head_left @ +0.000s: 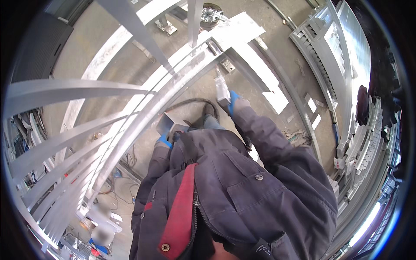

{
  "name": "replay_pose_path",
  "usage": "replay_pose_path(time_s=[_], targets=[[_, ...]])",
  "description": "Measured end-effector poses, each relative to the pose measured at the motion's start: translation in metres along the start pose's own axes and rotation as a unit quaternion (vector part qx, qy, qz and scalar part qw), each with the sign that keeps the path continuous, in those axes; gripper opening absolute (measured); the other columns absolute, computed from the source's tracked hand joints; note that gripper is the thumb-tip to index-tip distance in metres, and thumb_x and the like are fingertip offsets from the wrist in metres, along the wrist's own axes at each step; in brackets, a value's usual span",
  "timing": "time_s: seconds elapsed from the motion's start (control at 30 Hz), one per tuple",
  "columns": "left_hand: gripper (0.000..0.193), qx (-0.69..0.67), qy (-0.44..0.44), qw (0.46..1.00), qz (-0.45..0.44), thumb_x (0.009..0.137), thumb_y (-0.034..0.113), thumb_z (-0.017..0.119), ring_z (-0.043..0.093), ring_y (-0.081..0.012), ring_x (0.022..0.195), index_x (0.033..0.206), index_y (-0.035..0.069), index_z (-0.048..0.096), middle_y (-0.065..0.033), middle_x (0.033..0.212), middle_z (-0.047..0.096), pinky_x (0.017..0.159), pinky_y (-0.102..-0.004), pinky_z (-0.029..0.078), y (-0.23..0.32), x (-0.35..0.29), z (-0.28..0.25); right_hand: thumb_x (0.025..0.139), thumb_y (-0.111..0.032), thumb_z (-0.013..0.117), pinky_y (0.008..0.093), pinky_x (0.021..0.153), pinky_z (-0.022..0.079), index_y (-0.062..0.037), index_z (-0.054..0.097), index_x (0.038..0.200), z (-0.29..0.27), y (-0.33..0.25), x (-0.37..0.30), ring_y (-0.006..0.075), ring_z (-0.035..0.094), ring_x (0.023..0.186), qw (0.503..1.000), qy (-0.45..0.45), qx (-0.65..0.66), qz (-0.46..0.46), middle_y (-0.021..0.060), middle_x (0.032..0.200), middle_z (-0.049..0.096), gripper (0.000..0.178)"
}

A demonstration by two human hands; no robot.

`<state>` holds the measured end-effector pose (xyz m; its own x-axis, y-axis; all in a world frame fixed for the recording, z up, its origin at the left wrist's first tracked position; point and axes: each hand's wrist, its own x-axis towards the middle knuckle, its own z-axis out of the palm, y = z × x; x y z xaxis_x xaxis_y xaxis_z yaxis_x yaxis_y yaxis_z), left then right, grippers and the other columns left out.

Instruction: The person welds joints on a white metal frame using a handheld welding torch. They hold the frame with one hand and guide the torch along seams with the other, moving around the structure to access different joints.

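My right hand [233, 102], in a blue glove, is closed around a pale elongated tool [222, 90] with a narrow tip. The tool points away from me, toward the corner of a large metal frame [190, 65]; blur hides its exact kind. In a matching blue glove, my left hand [164, 141] is low at my left side, closed on a grey, flat-sided, angular piece [171, 124]. Its fingers are partly hidden by the sleeve and the piece. A small dark bar [211, 47] lies on the frame near the corner.
Long metal bars [82, 89] fan out on the left. A dark hose [190, 101] curves by my shoe [209, 110]. A round container [211, 15] of metal parts stands beyond the frame. Stacked metal profiles [320, 56] fill the right. Cables and another person are at lower left.
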<state>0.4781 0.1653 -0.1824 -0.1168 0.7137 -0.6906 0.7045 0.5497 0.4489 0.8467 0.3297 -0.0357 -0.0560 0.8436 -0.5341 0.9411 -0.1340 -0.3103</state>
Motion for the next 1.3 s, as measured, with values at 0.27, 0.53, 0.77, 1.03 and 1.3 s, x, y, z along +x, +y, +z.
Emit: replay_pose_path(time_s=[0.27, 0.53, 0.77, 1.03, 1.3], targets=[[0.039, 0.085, -0.059, 0.982, 0.158, 0.1, 0.042, 0.058, 0.067, -0.0439, 0.107, 0.124, 0.013, 0.068, -0.0253, 0.115, 0.07, 0.091, -0.0487, 0.053, 0.063, 0.059, 0.032, 0.093, -0.053, 0.066, 0.0347, 0.064, 0.051, -0.0071, 0.064, 0.116, 0.013, 0.103, -0.053, 0.0162, 0.064, 0.069, 0.895, 0.047, 0.418, 0.148, 0.0058, 0.08, 0.066, 0.052], [0.04, 0.229, -0.061, 0.939, 0.249, 0.098, 0.032, 0.059, 0.065, -0.04, 0.117, 0.136, 0.022, 0.064, -0.0188, 0.127, 0.068, 0.101, -0.0471, 0.051, 0.273, 0.091, 0.054, 0.099, -0.018, 0.068, 0.0274, 0.061, 0.048, -0.0045, 0.06, 0.128, 0.045, 0.198, -0.091, 0.0102, 0.058, 0.074, 0.71, 0.154, 0.676, 0.124, -0.0005, 0.093, 0.062, 0.034], [0.027, 0.272, -0.031, 0.9, 0.339, 0.098, 0.027, 0.054, 0.069, -0.0346, 0.108, 0.119, 0.019, 0.068, -0.0137, 0.117, 0.072, 0.091, -0.0472, 0.053, 0.449, 0.147, 0.108, 0.099, -0.017, 0.067, 0.0293, 0.056, 0.047, -0.0043, 0.059, 0.129, 0.049, 0.258, -0.103, 0.0139, 0.059, 0.066, 0.689, 0.191, 0.683, 0.151, 0.002, 0.085, 0.06, 0.034], [0.025, 0.352, -0.024, 0.865, 0.358, 0.099, 0.021, 0.052, 0.07, -0.0345, 0.108, 0.116, 0.017, 0.069, -0.0142, 0.116, 0.073, 0.088, -0.0468, 0.055, 0.56, 0.222, 0.205, 0.08, -0.002, 0.061, 0.0346, 0.047, 0.042, 0.0004, 0.059, 0.126, 0.093, 0.305, -0.14, 0.017, 0.052, 0.052, 0.739, 0.163, 0.569, 0.321, 0.0069, 0.073, 0.057, 0.046], [0.043, 0.35, -0.026, 0.857, 0.377, 0.096, 0.023, 0.055, 0.071, -0.0319, 0.106, 0.139, 0.019, 0.054, -0.0135, 0.132, 0.066, 0.087, -0.0461, 0.055, 0.569, 0.223, 0.218, 0.09, -0.014, 0.061, 0.0312, 0.047, 0.038, -0.0013, 0.061, 0.123, 0.074, 0.286, -0.137, 0.0132, 0.049, 0.05, 0.786, 0.19, 0.527, 0.264, 0.0012, 0.066, 0.056, 0.035]])
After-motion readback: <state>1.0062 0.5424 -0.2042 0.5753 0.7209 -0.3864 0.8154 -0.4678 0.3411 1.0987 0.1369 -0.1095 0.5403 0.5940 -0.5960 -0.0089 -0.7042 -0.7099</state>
